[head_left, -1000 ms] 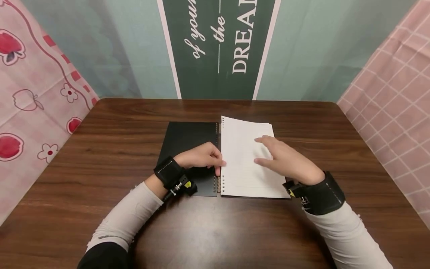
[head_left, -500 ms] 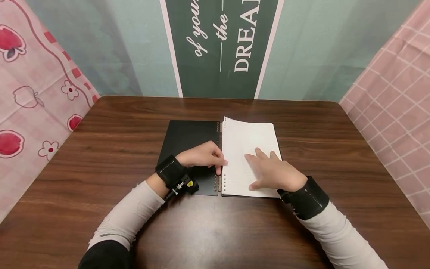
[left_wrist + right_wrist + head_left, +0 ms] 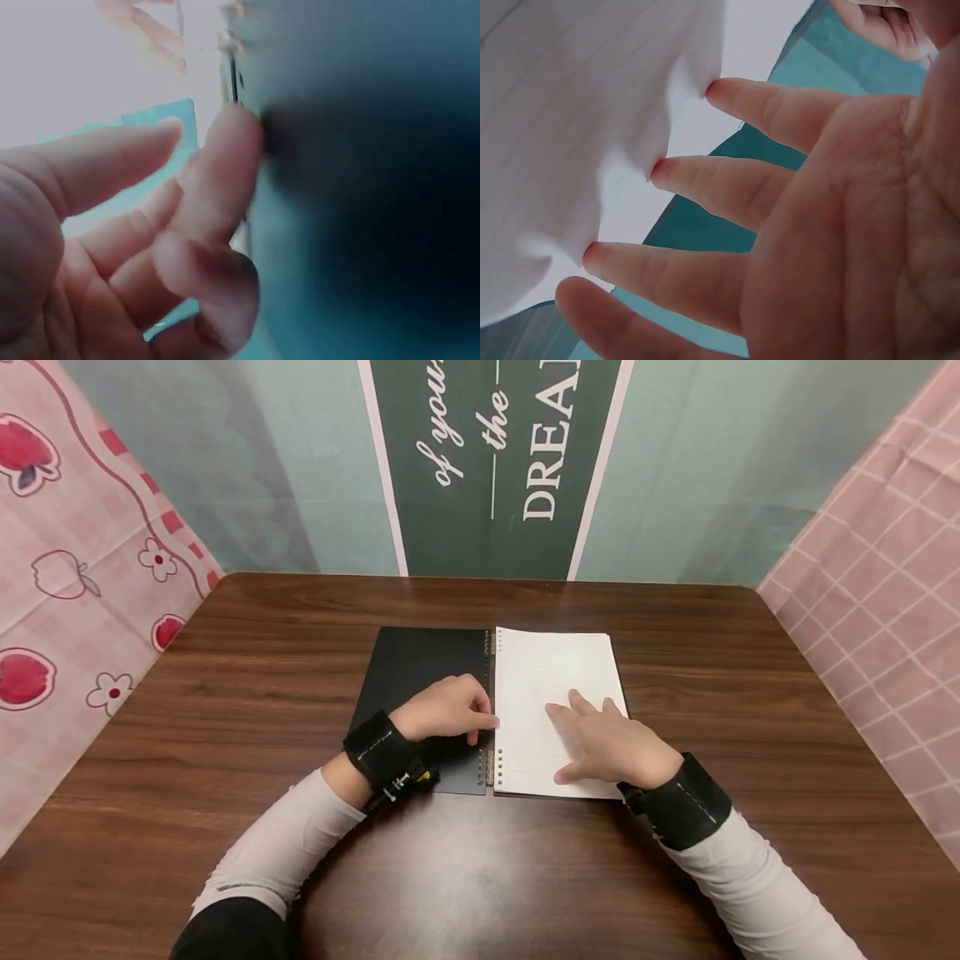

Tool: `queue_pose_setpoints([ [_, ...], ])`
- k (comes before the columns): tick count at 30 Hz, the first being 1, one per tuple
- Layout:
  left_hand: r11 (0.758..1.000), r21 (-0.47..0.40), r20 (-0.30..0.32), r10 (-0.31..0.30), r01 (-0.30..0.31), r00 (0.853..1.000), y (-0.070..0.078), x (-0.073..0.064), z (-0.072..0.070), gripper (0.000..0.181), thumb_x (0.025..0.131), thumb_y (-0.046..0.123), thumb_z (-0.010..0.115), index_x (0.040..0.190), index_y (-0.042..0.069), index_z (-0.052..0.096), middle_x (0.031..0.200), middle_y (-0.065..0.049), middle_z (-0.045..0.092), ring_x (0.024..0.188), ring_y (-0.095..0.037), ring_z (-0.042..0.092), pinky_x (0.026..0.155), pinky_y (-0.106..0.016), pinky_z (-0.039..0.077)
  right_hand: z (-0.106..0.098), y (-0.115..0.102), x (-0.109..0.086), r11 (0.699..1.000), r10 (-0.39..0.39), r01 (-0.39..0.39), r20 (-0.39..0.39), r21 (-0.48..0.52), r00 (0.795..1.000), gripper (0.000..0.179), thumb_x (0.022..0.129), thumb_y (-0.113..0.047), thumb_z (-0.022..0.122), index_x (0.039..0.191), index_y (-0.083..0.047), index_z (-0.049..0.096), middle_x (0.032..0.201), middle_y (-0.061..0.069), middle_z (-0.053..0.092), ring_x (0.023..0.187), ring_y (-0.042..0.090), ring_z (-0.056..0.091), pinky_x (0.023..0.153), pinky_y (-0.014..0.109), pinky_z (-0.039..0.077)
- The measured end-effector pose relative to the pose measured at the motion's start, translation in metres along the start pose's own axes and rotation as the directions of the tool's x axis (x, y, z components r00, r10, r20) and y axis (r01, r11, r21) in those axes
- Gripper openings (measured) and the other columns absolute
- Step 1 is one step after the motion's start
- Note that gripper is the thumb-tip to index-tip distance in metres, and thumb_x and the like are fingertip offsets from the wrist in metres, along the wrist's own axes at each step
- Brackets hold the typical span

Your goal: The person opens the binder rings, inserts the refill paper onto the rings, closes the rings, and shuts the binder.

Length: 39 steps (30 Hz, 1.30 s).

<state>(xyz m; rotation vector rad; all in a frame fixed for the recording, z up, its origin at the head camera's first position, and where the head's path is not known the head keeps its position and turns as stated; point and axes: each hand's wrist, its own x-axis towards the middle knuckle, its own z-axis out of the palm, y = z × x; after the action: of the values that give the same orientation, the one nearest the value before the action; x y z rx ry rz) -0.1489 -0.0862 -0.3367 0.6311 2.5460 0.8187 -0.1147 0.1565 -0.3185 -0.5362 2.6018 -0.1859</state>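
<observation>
A loose-leaf notebook lies spread open on the table, its black cover to the left and a stack of white lined paper with punched holes to the right. At the binding, my left hand has its fingers loosely bent by the paper's holed edge. The left wrist view shows a gap between thumb and index finger, the latter touching the binding edge. My right hand is spread on the paper; in the right wrist view its fingertips press the sheet into small dents.
The brown wooden table extends around the notebook. Behind it hangs a green cloth with white lettering. Pink patterned cloths flank it, fruit print at left and grid at right.
My right hand has moved left and down onto the paper and spread its fingers. The paper's raised upper left corner has sunk lower. My left hand has shifted slightly left, its fingers drawing off the holed edge.
</observation>
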Motion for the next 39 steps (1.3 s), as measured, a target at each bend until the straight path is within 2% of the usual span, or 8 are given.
queue_pose_setpoints([
  [3,0.988,0.155,-0.105,0.004,0.012,0.994,0.009,-0.009,0.002,0.021,0.095,0.025,0.067,0.078,0.016,0.072,0.06,0.004,0.06,0.057,-0.01,0.054,0.054,-0.024,0.039,0.0,0.0,0.001,1.0,-0.001,0.001,0.005,0.005,1.0,0.095,0.081,-0.042,0.079,0.157,-0.014,0.029,0.162,0.027,0.017,0.137,0.068,0.018,0.096,0.074,0.038],
  [6,0.959,0.277,-0.15,0.107,-0.063,0.983,0.019,-0.018,0.005,0.013,0.094,0.024,0.069,0.084,0.016,0.073,0.066,0.005,0.06,0.067,-0.013,0.055,0.057,-0.026,0.043,0.0,0.0,0.001,1.0,-0.003,0.003,0.007,0.0,1.0,0.095,0.082,-0.042,0.079,0.157,-0.013,0.029,0.162,0.027,0.017,0.138,0.068,0.018,0.096,0.074,0.038],
  [10,0.882,0.436,-0.075,0.232,-0.178,0.97,0.031,-0.029,0.008,0.008,0.088,0.026,0.075,0.093,0.02,0.073,0.082,0.006,0.066,0.084,-0.017,0.054,0.059,-0.031,0.044,-0.001,0.0,0.0,1.0,-0.014,0.014,0.002,0.001,1.0,0.094,0.082,-0.042,0.079,0.156,-0.012,0.029,0.162,0.028,0.017,0.137,0.068,0.019,0.096,0.072,0.04],
  [12,0.839,0.502,-0.022,0.256,-0.21,0.967,0.037,-0.034,0.011,0.015,0.084,0.028,0.078,0.097,0.022,0.073,0.089,0.007,0.065,0.089,-0.018,0.052,0.059,-0.032,0.042,-0.001,0.0,0.0,1.0,-0.019,0.019,0.001,0.004,1.0,0.094,0.082,-0.042,0.079,0.156,-0.012,0.029,0.162,0.029,0.017,0.137,0.068,0.019,0.096,0.072,0.04],
  [15,0.799,0.557,0.029,0.255,-0.228,0.966,0.043,-0.037,0.016,0.021,0.082,0.03,0.08,0.099,0.023,0.073,0.091,0.007,0.061,0.091,-0.017,0.05,0.059,-0.031,0.039,-0.001,0.0,0.001,1.0,-0.014,0.014,0.006,0.002,1.0,0.094,0.082,-0.043,0.078,0.157,-0.013,0.029,0.162,0.028,0.017,0.138,0.067,0.018,0.096,0.072,0.04],
  [22,0.801,0.546,0.065,0.253,-0.247,0.965,0.045,-0.035,0.019,0.022,0.082,0.031,0.08,0.101,0.023,0.073,0.092,0.008,0.062,0.09,-0.015,0.049,0.06,-0.03,0.038,-0.001,0.002,0.001,1.0,-0.01,0.01,0.008,-0.004,1.0,0.095,0.082,-0.044,0.078,0.157,-0.013,0.029,0.162,0.028,0.017,0.138,0.066,0.019,0.096,0.072,0.04],
  [33,0.775,0.582,0.074,0.249,-0.245,0.966,0.048,-0.036,0.022,0.02,0.084,0.034,0.078,0.1,0.023,0.075,0.091,0.007,0.062,0.09,-0.016,0.048,0.062,-0.032,0.037,-0.001,0.005,0.002,1.0,-0.011,0.011,0.007,-0.01,1.0,0.095,0.082,-0.044,0.079,0.157,-0.013,0.029,0.162,0.028,0.017,0.138,0.066,0.02,0.096,0.072,0.04],
  [39,0.784,0.572,0.074,0.243,-0.241,0.967,0.047,-0.036,0.024,0.017,0.083,0.032,0.078,0.097,0.023,0.075,0.09,0.008,0.061,0.091,-0.016,0.05,0.062,-0.032,0.038,-0.001,0.006,0.002,1.0,-0.011,0.011,0.015,-0.002,1.0,0.096,0.082,-0.044,0.079,0.157,-0.012,0.028,0.162,0.028,0.016,0.139,0.065,0.018,0.099,0.072,0.037],
])
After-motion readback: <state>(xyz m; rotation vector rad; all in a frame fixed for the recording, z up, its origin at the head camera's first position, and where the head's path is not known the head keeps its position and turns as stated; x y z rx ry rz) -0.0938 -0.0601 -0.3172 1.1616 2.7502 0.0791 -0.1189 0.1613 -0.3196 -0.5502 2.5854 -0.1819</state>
